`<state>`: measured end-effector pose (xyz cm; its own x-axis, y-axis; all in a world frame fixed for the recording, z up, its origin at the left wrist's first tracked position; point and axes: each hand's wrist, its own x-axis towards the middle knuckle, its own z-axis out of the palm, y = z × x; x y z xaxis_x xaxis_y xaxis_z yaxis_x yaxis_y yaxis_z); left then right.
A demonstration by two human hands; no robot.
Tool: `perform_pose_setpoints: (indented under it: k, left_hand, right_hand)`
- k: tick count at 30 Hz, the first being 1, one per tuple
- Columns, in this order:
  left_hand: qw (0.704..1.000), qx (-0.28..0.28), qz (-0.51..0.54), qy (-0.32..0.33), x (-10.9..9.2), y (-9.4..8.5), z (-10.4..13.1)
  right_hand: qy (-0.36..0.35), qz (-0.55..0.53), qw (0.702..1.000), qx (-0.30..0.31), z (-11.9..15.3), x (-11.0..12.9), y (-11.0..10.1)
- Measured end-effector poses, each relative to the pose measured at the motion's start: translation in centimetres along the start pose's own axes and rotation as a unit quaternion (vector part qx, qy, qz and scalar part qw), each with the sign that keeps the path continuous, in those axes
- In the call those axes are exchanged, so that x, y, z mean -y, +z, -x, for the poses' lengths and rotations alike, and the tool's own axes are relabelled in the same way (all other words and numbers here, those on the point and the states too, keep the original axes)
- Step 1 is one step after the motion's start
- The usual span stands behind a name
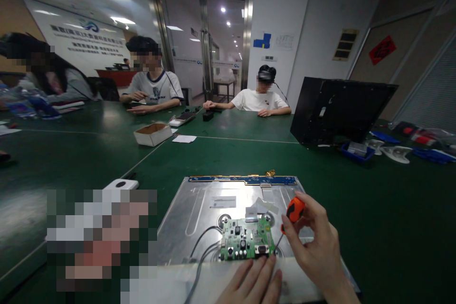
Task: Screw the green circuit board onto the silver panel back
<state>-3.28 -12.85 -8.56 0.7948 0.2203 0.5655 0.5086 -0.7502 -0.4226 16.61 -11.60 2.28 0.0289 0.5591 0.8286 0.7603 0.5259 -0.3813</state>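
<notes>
My right hand [318,244] is closed on a screwdriver [295,210] with an orange and black handle. Its thin shaft slants down to the lower right corner of a green circuit board [245,236], where the tip is hard to make out. Flat along the board's near edge lies my left hand [251,281], fingers stretched out and touching it. Beneath the board is a silver metal panel [199,206] with a blue circuit strip [217,179] along its far edge. Grey cables [201,266] run from the board's left side, and whitish tape bits lie above it.
A black monitor housing [320,109] stands at the far right, by a blue tray [358,152] of small parts. An open cardboard box [153,135] and a white paper [184,138] lie ahead. Several people sit around the green table [228,156]. A blurred patch covers the near left.
</notes>
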Motion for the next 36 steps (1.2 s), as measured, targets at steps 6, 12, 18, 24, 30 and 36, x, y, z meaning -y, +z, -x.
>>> perform_pose_setpoints:
  k: [6, 12, 18, 24, 30, 36]
  left_hand:
    - [1.000, 0.010, -0.008, -0.003, -0.10, -0.11, 0.07]
    - [1.000, 0.014, -0.016, -0.005, -0.20, -0.10, 0.11]
    - [1.000, 0.011, -0.020, -0.011, -0.36, 0.03, 0.12]
    - [1.000, 0.017, -0.015, -0.008, -0.28, -0.10, 0.11]
    - [1.000, 0.005, 0.006, -0.014, -0.25, 0.05, 0.13]
    - [1.000, 0.010, 0.013, -0.013, -0.41, 0.40, 0.43]
  right_hand:
    - [0.002, 0.009, 1.000, -0.007, 0.21, -0.17, 0.04]
    - [-0.001, 0.009, 1.000, -0.002, 0.28, -0.29, 0.12]
    - [0.006, 0.003, 1.000, -0.007, 0.46, -0.13, 0.19]
    - [0.001, -0.001, 1.000, -0.005, 0.54, -0.19, 0.25]
    - [0.001, -0.002, 1.000, -0.004, 0.68, -0.22, 0.34]
    - [0.000, 0.001, 1.000, -0.011, 0.62, -0.15, 0.36]
